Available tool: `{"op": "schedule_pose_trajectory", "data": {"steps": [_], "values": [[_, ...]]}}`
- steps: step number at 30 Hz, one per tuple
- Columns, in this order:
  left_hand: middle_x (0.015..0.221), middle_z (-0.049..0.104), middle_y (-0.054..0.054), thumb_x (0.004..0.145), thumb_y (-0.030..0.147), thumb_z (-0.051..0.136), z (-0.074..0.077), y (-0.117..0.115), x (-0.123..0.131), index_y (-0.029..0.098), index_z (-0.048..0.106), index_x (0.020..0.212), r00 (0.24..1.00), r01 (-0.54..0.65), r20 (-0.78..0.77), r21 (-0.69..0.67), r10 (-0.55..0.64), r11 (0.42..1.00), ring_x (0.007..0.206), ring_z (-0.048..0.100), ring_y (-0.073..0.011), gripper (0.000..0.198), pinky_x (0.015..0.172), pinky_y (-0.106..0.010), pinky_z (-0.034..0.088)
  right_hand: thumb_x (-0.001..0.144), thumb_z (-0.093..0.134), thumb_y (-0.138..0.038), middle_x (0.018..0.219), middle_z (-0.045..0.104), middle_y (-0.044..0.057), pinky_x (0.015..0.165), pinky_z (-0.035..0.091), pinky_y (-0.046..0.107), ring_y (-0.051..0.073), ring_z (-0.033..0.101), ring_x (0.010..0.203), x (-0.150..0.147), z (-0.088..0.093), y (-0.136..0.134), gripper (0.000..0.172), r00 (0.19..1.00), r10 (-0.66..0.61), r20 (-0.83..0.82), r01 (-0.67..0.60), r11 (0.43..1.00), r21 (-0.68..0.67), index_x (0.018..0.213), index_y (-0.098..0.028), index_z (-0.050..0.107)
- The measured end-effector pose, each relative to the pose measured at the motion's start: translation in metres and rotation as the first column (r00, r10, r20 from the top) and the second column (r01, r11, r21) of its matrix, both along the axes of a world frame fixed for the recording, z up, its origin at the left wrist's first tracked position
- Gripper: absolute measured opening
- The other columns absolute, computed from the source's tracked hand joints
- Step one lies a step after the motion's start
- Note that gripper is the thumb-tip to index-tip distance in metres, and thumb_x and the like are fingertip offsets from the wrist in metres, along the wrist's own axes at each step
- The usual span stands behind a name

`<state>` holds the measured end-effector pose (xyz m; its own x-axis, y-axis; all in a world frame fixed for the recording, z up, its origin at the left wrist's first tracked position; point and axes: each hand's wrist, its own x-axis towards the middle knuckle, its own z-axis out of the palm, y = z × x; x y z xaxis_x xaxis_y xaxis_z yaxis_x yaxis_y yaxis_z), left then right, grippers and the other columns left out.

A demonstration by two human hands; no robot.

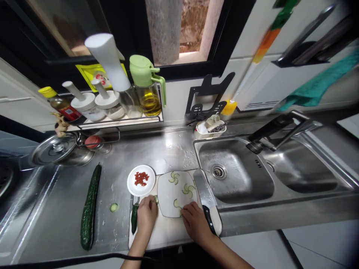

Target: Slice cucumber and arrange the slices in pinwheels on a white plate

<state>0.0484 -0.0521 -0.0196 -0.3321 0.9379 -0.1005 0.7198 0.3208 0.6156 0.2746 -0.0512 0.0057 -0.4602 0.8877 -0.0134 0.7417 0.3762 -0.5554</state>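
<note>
Head view. White plate (167, 196): on cutting board (164, 235), toward its far edge, bearing cucumber slices (187, 191). Left hand (147, 213): curled at plate's left edge, grip unclear. Right hand (196, 222): at plate's near-right corner, grip unclear.

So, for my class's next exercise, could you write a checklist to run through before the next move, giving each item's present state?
1. Square plate lying flat over the cutting board: ok.
2. Two upper green swirls lying uncovered on it: ok.
3. Lower green arrangement complete: cannot tell; the right grip covers part.
4. Left grip holding a slice: cannot tell; a green bit shows at its fingertips.
5. Red pieces within the round plate: ok.
6. Cleaver set down, unheld: ok.
</note>
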Motion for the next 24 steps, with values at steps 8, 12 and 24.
{"op": "schedule_pose_trajectory", "data": {"steps": [8,12,24], "values": [[0.061,0.06,0.003,0.081,0.034,0.048,0.015,-0.002,-0.007,0.021,0.062,0.079,0.988,-0.062,0.129,-0.169,0.084,0.984,0.057,0.054,-0.012,0.02,0.059,-0.021,0.038,0.083,0.051,-0.008,0.089,0.062,0.005,0.082,0.041,0.032,0.02,0.048,0.089,-0.005,0.002,0.007,0.017,0.999,0.0,-0.043,-0.001,1.0,-0.023,0.087,-0.018,0.064],[0.058,0.056,0.004,0.077,0.038,0.052,0.026,-0.002,-0.01,0.02,0.063,0.079,0.967,-0.016,0.248,-0.181,0.061,0.983,0.055,0.05,-0.0116,0.021,0.058,-0.021,0.037,0.081,0.05,-0.008,0.089,0.062,0.005,0.083,0.042,0.034,0.021,0.05,0.09,-0.01,0.005,0.014,0.019,0.994,-0.011,-0.107,0.002,0.997,-0.076,0.088,-0.019,0.064],[0.058,0.046,0.006,0.065,0.042,0.072,0.05,0.023,0.028,0.014,0.059,0.072,0.566,0.194,0.818,-0.257,0.106,0.947,0.055,0.039,-0.006,0.031,0.054,-0.019,0.029,0.079,0.053,-0.014,0.083,0.066,0.003,0.083,0.041,0.036,0.02,0.057,0.087,-0.026,0.028,0.049,0.013,0.946,-0.126,-0.299,0.062,0.975,-0.215,0.083,-0.021,0.064]]}}
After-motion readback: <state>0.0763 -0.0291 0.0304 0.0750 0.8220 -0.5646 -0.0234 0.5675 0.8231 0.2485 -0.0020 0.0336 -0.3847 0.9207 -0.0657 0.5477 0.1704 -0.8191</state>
